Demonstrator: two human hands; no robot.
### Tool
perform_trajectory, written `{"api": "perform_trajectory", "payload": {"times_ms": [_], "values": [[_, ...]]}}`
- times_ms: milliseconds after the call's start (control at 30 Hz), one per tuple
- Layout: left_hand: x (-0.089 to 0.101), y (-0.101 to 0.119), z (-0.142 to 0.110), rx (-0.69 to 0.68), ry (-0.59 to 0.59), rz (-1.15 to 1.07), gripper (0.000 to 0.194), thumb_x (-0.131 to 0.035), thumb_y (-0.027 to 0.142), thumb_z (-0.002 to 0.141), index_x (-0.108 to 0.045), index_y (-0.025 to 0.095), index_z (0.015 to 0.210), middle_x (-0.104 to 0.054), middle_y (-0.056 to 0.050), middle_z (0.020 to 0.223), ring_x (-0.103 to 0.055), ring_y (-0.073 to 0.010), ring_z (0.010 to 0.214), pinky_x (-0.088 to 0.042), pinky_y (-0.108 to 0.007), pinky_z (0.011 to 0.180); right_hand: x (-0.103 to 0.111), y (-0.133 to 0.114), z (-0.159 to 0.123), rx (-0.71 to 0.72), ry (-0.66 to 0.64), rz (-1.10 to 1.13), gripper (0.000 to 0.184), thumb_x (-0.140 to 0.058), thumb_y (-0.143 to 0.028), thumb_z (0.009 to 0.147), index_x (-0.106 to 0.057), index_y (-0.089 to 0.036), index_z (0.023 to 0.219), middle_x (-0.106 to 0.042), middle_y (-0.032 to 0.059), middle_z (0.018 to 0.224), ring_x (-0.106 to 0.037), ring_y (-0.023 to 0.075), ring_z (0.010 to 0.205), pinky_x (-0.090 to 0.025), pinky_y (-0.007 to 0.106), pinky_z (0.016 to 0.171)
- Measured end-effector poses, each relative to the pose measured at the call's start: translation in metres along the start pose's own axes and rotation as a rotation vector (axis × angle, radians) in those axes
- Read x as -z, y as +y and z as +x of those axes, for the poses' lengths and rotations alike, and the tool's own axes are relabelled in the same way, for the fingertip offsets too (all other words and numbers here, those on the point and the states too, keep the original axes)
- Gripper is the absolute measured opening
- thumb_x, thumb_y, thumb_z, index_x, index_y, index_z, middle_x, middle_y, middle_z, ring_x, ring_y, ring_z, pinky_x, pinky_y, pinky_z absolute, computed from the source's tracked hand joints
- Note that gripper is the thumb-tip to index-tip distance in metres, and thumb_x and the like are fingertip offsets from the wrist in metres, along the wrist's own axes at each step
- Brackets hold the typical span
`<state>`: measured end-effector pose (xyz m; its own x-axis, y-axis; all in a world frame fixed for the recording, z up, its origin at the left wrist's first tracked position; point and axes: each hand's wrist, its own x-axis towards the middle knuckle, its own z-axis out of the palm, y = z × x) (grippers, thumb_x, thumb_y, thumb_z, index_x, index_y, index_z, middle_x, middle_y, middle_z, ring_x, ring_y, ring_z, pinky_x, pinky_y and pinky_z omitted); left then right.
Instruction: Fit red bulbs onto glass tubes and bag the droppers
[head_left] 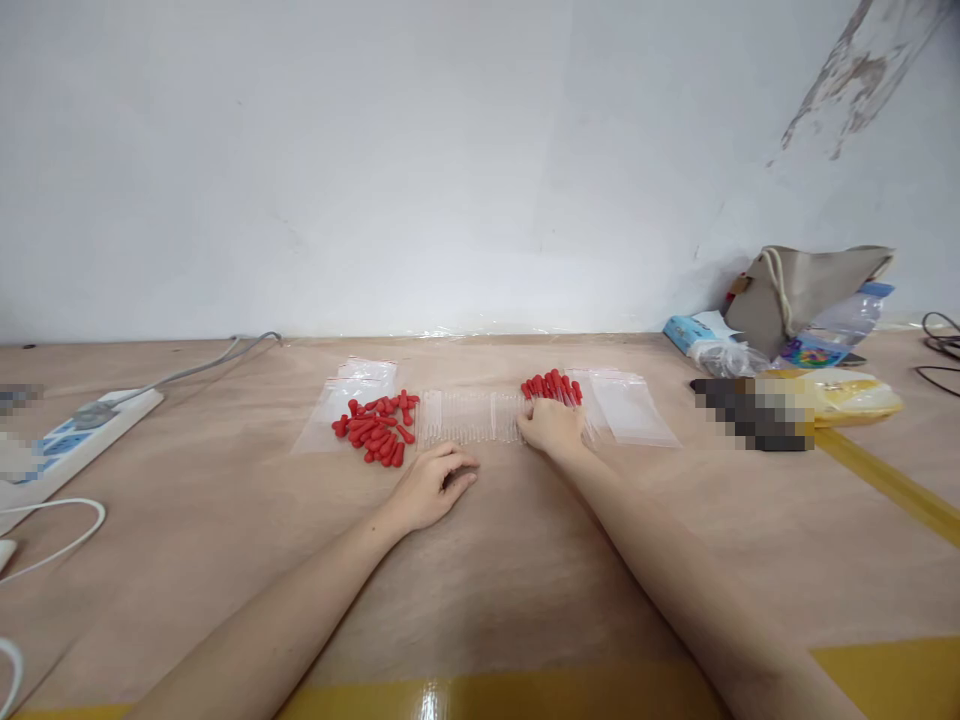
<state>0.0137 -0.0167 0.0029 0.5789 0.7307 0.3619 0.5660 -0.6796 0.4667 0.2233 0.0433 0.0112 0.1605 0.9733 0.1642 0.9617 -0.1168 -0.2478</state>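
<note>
My left hand (435, 487) rests on the table, thumb apart from loosely bent fingers, with nothing in it. Just beyond it, a row of thin clear glass tubes (469, 415) lies side by side. Loose red rubber bulbs (379, 428) are heaped to the left of the tubes, partly on clear plastic bags (322, 420). At the right end of the row, my right hand (553, 425) is closed, fingers curled down over the glass stems of droppers with red bulbs (553, 386). Its fingertips are mostly hidden, so what it grips cannot be made out.
More clear zip bags (637, 408) lie right of the droppers. Farther right are a blue tissue pack (684, 333), a grey bag (817, 290), and a yellow-and-white packet (862, 397). A white power strip (112, 428) with cables is at left. A wall (450, 200) stands behind.
</note>
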Motion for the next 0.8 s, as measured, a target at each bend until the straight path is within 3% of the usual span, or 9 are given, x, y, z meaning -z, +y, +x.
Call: {"api": "perform_trajectory", "payload": {"times_ms": [133, 267, 333, 433, 500, 567, 667, 800], "values": [[-0.003, 0.001, 0.001, 0.004, 0.027, 0.072, 0.02, -0.047, 0.023, 0.083, -0.06, 0.019, 0.097, -0.057, -0.005, 0.088, -0.053, -0.0143, 0.076, -0.043, -0.026, 0.068, -0.001, -0.003, 0.002, -0.021, -0.008, 0.004, 0.027, -0.041, -0.027, 0.075, -0.065, -0.014, 0.072, -0.065, 0.0116, 0.073, -0.06, 0.025, 0.073, -0.029, 0.041, 0.076], [0.006, -0.003, 0.004, 0.128, 0.242, 0.446, 0.016, -0.047, 0.026, 0.083, -0.061, 0.018, 0.082, -0.057, -0.007, 0.083, -0.05, -0.0217, 0.083, -0.039, -0.035, 0.075, -0.001, -0.005, 0.001, -0.028, 0.002, 0.017, 0.026, -0.041, -0.025, 0.075, -0.065, -0.014, 0.071, -0.065, 0.0118, 0.071, -0.061, 0.0247, 0.071, -0.028, 0.041, 0.075], [0.019, -0.007, 0.006, 0.209, 0.273, 0.613, 0.016, -0.048, 0.028, 0.081, -0.059, 0.017, 0.078, -0.056, -0.009, 0.082, -0.048, -0.0249, 0.084, -0.037, -0.037, 0.072, 0.0, -0.005, 0.0, -0.03, 0.021, 0.021, 0.027, -0.04, -0.026, 0.076, -0.064, -0.014, 0.072, -0.065, 0.0124, 0.073, -0.06, 0.0247, 0.073, -0.028, 0.04, 0.075], [0.048, -0.016, 0.008, 0.25, 0.133, 0.632, 0.016, -0.06, 0.033, 0.072, -0.058, 0.018, 0.077, -0.054, -0.007, 0.083, -0.047, -0.0255, 0.084, -0.037, -0.036, 0.071, 0.0, -0.002, -0.004, -0.007, 0.105, 0.061, 0.028, -0.037, -0.027, 0.079, -0.062, -0.014, 0.078, -0.065, 0.0126, 0.081, -0.058, 0.024, 0.078, -0.028, 0.039, 0.075], [0.066, -0.021, 0.009, 0.179, -0.125, 0.524, 0.02, -0.067, 0.032, 0.062, -0.059, 0.019, 0.076, -0.052, -0.004, 0.081, -0.048, -0.023, 0.082, -0.037, -0.032, 0.068, -0.003, 0.001, -0.008, 0.053, 0.235, 0.118, 0.026, -0.036, -0.028, 0.081, -0.059, -0.014, 0.081, -0.064, 0.0112, 0.085, -0.057, 0.0227, 0.08, -0.028, 0.037, 0.076], [0.079, -0.024, 0.009, 0.165, -0.286, 0.485, 0.022, -0.071, 0.027, 0.056, -0.06, 0.02, 0.074, -0.052, -0.002, 0.08, -0.049, -0.0223, 0.082, -0.037, -0.029, 0.066, -0.007, 0.006, -0.015, 0.136, 0.375, 0.17, 0.022, -0.037, -0.028, 0.082, -0.055, -0.014, 0.082, -0.063, 0.0093, 0.084, -0.056, 0.0209, 0.08, -0.027, 0.035, 0.078], [0.088, -0.029, 0.009, 0.186, -0.358, 0.489, 0.021, -0.071, 0.02, 0.054, -0.062, 0.021, 0.073, -0.054, -0.002, 0.083, -0.049, -0.0229, 0.084, -0.036, -0.029, 0.067, -0.014, 0.013, -0.03, 0.278, 0.494, 0.199, 0.018, -0.037, -0.026, 0.084, -0.051, -0.015, 0.082, -0.062, 0.0066, 0.08, -0.055, 0.0179, 0.076, -0.026, 0.034, 0.079], [0.085, -0.037, 0.009, 0.154, -0.337, 0.468, 0.011, -0.065, 0.016, 0.062, -0.064, 0.02, 0.072, -0.057, -0.003, 0.084, -0.052, -0.0229, 0.084, -0.037, -0.031, 0.07, -0.015, 0.027, -0.05, 0.504, 0.506, 0.195, 0.018, -0.037, -0.027, 0.087, -0.049, -0.016, 0.079, -0.06, 0.0044, 0.072, -0.052, 0.0151, 0.065, -0.028, 0.034, 0.078]]}}
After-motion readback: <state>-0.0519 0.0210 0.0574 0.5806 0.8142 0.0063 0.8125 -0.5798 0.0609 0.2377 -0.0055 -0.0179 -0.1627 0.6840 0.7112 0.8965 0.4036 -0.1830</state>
